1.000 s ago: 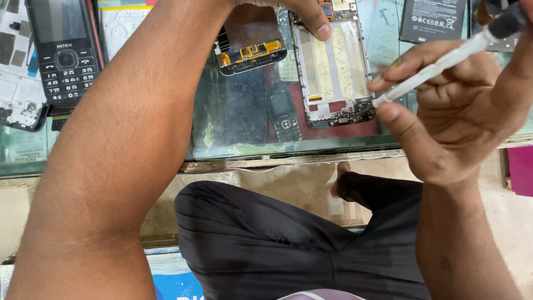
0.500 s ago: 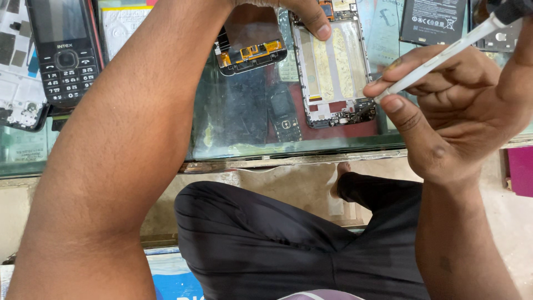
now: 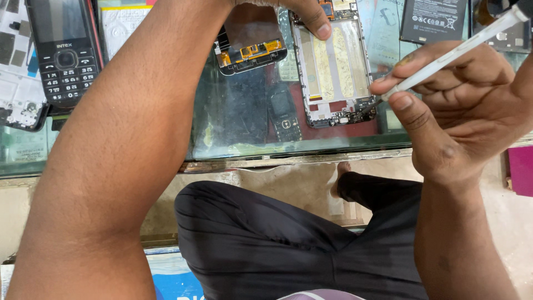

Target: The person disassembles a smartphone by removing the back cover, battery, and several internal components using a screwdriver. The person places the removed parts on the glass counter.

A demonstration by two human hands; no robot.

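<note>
White screwdriver handle, silver phone frame with yellow strips (pale), black keypad phone at ten o'clock, black battery, magenta box.

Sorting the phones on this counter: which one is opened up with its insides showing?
The phone frame under the left hand, where the screwdriver tip points. The black keypad phone at far left is closed, with its keys showing.

Keypad phone: dark rectangular screen, black body, far left of the open phone frame. Battery: black rectangle, white-print label, up-right of frame. Magenta package: lower right of frame.
</note>
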